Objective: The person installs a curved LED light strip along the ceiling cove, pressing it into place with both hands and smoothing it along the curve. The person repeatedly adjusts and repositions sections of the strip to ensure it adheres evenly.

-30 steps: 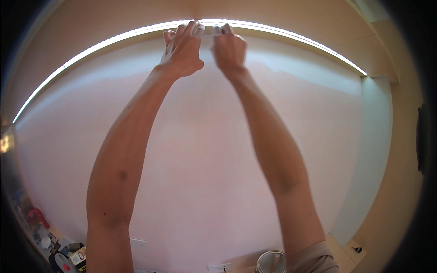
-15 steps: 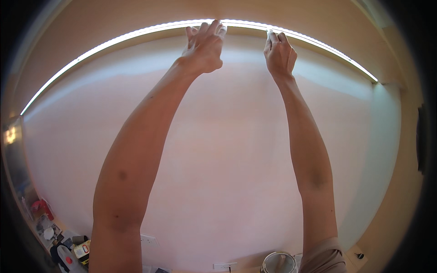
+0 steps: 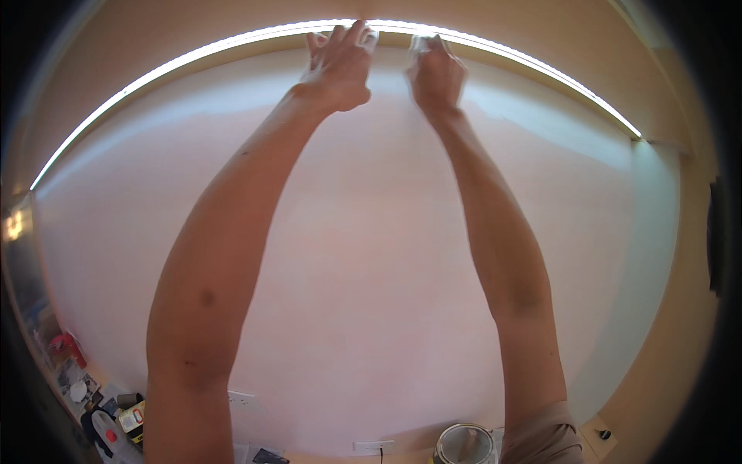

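Both my arms reach up to a glowing LED light strip (image 3: 232,46) that runs along the underside of a wooden panel. My left hand (image 3: 340,71) has its fingers spread, their tips against the strip near its middle. Just to its right, my right hand (image 3: 438,76) is closed, with thumb and fingers drawn together at the strip's lower edge. Motion blurs this hand, and whatever its fingers may hold does not show.
A pale wall (image 3: 371,255) fills the space behind my arms. Low down are a wall outlet (image 3: 374,446) with a cord and a round lidded container (image 3: 464,445). Lower left, a red object (image 3: 75,350), a yellow-and-white package (image 3: 133,418) and other items crowd together.
My right hand has slid left along the strip, closer to my left hand. The left hand keeps its place on the strip while the view shifts slightly.
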{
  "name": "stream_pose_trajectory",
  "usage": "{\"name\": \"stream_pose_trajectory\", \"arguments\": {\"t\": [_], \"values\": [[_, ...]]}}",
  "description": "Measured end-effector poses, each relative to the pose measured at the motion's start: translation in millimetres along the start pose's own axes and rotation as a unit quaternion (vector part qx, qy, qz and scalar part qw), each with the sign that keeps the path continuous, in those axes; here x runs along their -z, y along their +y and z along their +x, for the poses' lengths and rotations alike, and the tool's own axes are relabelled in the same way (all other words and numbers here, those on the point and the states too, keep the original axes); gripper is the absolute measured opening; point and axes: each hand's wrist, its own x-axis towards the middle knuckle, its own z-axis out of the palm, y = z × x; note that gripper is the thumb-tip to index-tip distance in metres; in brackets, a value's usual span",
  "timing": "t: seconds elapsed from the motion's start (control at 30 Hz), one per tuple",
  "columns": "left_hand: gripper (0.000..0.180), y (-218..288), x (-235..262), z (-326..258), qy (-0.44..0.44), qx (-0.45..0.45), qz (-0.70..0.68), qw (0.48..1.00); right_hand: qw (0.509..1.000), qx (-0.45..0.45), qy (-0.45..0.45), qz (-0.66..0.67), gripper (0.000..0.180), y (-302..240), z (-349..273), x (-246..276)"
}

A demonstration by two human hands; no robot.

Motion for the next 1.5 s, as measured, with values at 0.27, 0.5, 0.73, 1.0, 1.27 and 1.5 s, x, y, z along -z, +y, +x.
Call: {"name": "stream_pose_trajectory", "arguments": {"t": [0.27, 0.5, 0.73, 1.0, 1.27, 1.5], "values": [[0.092, -5, -5, -2, 0.006, 0.004, -0.006, 1.000, 1.000, -0.013, 0.019, -0.005, 0.007, 55, -10, 7], [0.095, -20, -11, -5, 0.021, 0.004, 0.008, 1.000, 0.996, 0.059, -0.065, 0.011, 0.023, 21, -4, 8], [0.097, -16, -5, -8, 0.027, 0.012, 0.016, 0.999, 0.998, -0.055, -0.012, -0.010, 0.009, 124, -17, 38], [0.095, -19, -15, -6, 0.056, -0.013, 0.043, 0.997, 0.998, 0.063, -0.028, 0.014, 0.010, 89, -11, 16], [0.095, -16, -8, -8, 0.053, -0.002, 0.044, 0.998, 0.996, -0.087, -0.011, -0.026, 0.014, 224, -34, 51], [0.096, -10, 2, -12, 0.051, 0.021, 0.070, 0.996, 0.999, -0.044, -0.018, 0.002, 0.013, 201, -27, 56]]}}
